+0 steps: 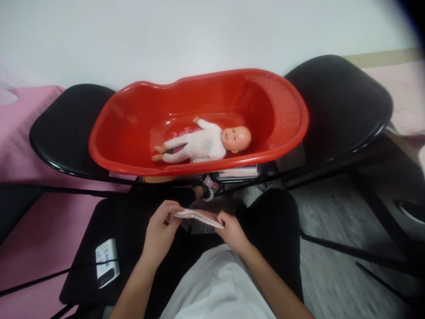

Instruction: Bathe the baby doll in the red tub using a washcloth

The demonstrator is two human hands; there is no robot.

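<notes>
Shirt (219, 285) nearest, left hand (162, 228) and right hand (233, 234) pinch cloth (201, 215).

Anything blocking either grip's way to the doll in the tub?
Yes: the near rim of the red tub stands between the doll and both the left grip and right grip, which pinch a pale cloth. Over the rim, nothing visible blocks; the tub's top is open.

The tub (202, 95) looks glossy plastic; the head (238, 138), smooth plastic; the suit (206, 144) and held cloth (201, 215), matt fabric.
</notes>
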